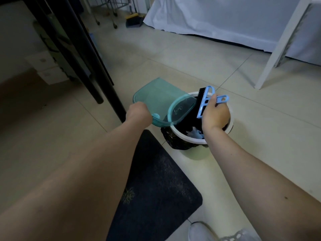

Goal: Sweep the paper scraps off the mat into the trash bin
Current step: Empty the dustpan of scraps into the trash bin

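Two hands over trash bin, left grip tilting dustpan, right grip on brush

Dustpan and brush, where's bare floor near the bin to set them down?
Bare tile lies right of the trash bin, toward the white frame leg, and beyond the bin toward the white sheet. Left is crowded: black table legs and the dark mat.
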